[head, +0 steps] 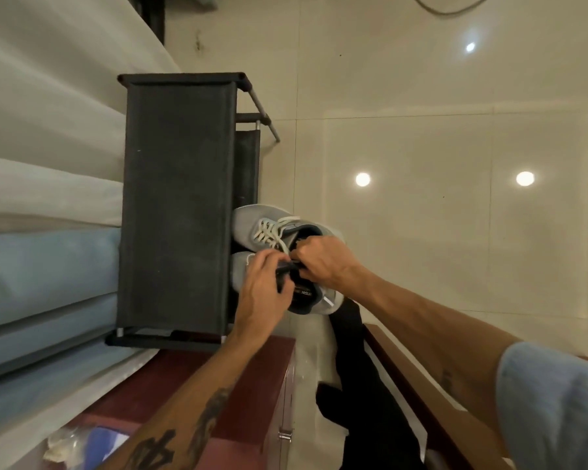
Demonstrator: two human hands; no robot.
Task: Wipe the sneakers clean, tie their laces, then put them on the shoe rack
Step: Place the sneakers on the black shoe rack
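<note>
Two grey sneakers sit side by side on a lower shelf of the black shoe rack (179, 205), toes tucked under its top shelf. The far sneaker (252, 222) shows white laces crossed and a loose end. The near sneaker (241, 269) is partly covered by both hands. My left hand (262, 293) grips the dark tongue and collar of the near sneaker. My right hand (323, 262) pinches a white lace (284, 245) just above that sneaker's opening. The near sneaker's own lacing is hidden under my fingers.
A reddish wooden cabinet (252, 368) stands right beside the rack's near end. A black cloth (364, 385) hangs below the sneakers. Pale curtains (48, 164) run along the left. Glossy beige floor tiles (455, 198) spread to the right. A crumpled plastic bag (68, 442) lies at the bottom left.
</note>
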